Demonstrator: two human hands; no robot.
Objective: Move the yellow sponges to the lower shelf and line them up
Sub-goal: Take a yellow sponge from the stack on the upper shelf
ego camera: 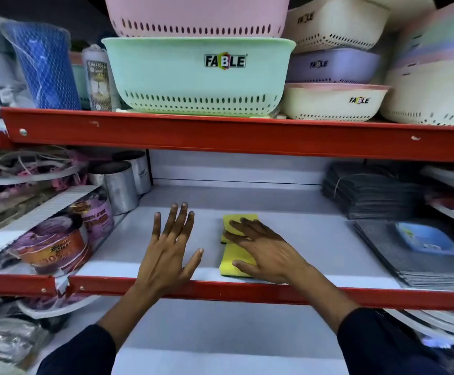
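Two yellow sponges with dark green undersides lie end to end on the white middle shelf [288,234]: the far sponge [234,221] and the near sponge [231,262] close to the red front rail. My right hand [263,251] rests flat across both, fingers spread over the far one, thumb against the near one. My left hand [170,244] hovers to their left with fingers spread and nothing in it. A white lower shelf [220,334] shows below the rail, between my forearms.
Steel canisters [120,185] and packaged scrubbers [58,239] crowd the left of the middle shelf. Dark mats [369,193] and grey sheets with a blue tray [423,239] fill the right. Plastic baskets [199,74] sit on the shelf above.
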